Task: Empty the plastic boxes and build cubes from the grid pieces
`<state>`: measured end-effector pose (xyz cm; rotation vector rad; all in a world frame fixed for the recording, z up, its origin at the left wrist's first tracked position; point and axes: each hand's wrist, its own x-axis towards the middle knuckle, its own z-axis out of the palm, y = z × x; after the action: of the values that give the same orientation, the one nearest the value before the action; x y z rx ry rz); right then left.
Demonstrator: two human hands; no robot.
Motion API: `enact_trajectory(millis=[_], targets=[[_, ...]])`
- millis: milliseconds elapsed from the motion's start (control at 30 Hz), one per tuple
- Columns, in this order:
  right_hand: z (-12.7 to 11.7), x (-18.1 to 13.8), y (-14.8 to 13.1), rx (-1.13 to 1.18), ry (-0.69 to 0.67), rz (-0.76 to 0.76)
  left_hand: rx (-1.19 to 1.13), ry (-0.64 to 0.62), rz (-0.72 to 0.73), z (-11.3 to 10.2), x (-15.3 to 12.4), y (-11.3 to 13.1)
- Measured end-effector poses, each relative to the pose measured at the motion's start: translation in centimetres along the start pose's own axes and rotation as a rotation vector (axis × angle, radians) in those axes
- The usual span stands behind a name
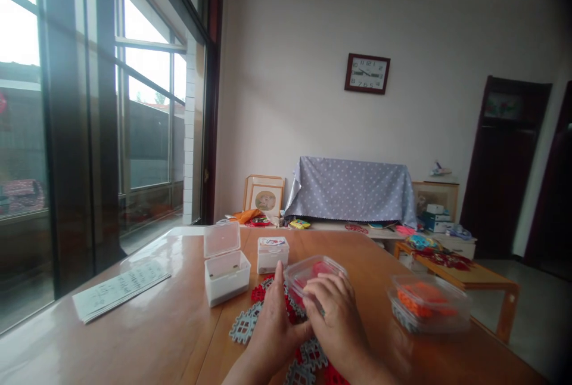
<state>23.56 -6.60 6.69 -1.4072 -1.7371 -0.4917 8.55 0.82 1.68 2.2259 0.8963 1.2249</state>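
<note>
Clear tub (315, 270), red pieces inside, on counter (156, 325) atop red-grey snowflake tiles (245, 324). Right hand (338, 313) fingers clasp its near rim; left hand (273, 328) alongside, grip unclear. Open white box (226, 278) left; orange-filled tub (428, 301) right.

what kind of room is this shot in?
Probably a home living room, doubling as a craft space: a wall clock, a draped polka-dot cloth with a framed picture leaning beside it, and a wooden table by big windows.
</note>
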Motion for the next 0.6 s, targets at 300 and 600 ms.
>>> enact_trajectory(millis=[300, 600], targets=[[2.8, -1.5, 0.3, 0.116, -0.036, -0.068, -0.104, 0.078, -0.021, 0.8, 0.1, -0.2], [1.7, -1.7, 3.3, 0.352, 0.102, 0.168, -0.318, 0.182, -0.157, 0.0, 1.1, -0.6]])
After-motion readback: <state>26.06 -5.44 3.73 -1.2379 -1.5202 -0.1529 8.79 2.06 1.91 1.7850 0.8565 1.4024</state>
